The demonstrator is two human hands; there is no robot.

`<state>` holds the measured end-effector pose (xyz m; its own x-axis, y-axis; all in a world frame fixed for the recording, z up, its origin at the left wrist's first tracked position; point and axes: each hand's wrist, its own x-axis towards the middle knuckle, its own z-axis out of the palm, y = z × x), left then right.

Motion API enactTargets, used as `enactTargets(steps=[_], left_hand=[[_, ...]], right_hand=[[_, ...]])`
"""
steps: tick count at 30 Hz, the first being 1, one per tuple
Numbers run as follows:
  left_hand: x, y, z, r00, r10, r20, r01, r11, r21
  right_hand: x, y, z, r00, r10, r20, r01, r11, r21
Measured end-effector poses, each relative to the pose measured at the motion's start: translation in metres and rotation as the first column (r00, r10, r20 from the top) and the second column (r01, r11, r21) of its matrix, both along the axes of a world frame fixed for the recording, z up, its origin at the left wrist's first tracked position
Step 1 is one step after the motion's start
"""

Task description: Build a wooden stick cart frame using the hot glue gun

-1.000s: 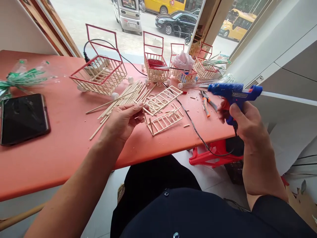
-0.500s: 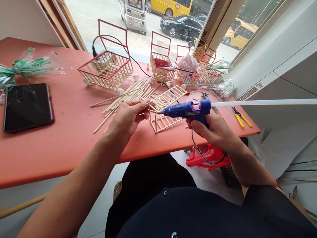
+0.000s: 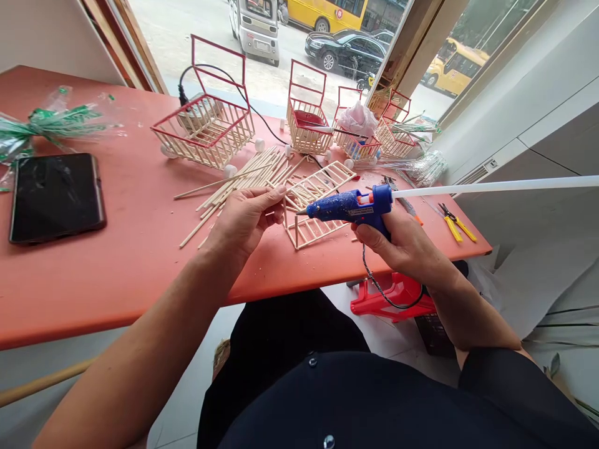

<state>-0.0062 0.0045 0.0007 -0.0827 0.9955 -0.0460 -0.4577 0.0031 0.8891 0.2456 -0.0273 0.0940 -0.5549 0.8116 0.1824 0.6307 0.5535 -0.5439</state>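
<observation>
My right hand [image 3: 402, 243] grips a blue hot glue gun [image 3: 349, 206] with a long white glue stick [image 3: 491, 186] out its back. Its nozzle points left toward my left hand [image 3: 246, 218], whose fingers pinch a short wooden stick held upright, just above a small ladder-like wooden frame [image 3: 311, 229] on the orange table [image 3: 116, 274]. A second lattice frame [image 3: 321, 182] lies just beyond. A pile of loose wooden sticks [image 3: 243, 181] is spread behind my left hand.
Several small red-and-wood baskets [image 3: 206, 128] stand along the window side. A black phone [image 3: 55, 196] lies at the left, below green ties in plastic [image 3: 51, 121]. Orange pliers [image 3: 400, 199] and yellow cutters [image 3: 456, 223] lie at the right. A red stool [image 3: 395, 299] sits under the table.
My right hand has swung the glue gun from up at the right down and left, so its nozzle now sits close to the stick in my left hand. The left hand has barely moved.
</observation>
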Motion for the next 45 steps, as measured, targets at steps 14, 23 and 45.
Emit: enactTargets(steps=[14,23,45], left_hand=[[-0.0004,-0.0004,0.0012,1.000,-0.002,-0.008,0.002,1.000,-0.004],[-0.0011,-0.0013,0.0003,1.000,0.006,-0.006,-0.006,1.000,-0.003],[0.0003,-0.0023,0.0018,1.000,0.024,-0.010,-0.024,1.000,-0.010]], right_hand=[[0.0002,0.0027,-0.0048,1.000,-0.011,0.007,0.011,0.999,0.030],[0.0028,0.0040,-0.0063,0.999,0.052,-0.009,-0.051,0.998,0.046],[0.0001,0.0002,-0.0025,1.000,0.001,0.031,-0.002,0.999,0.033]])
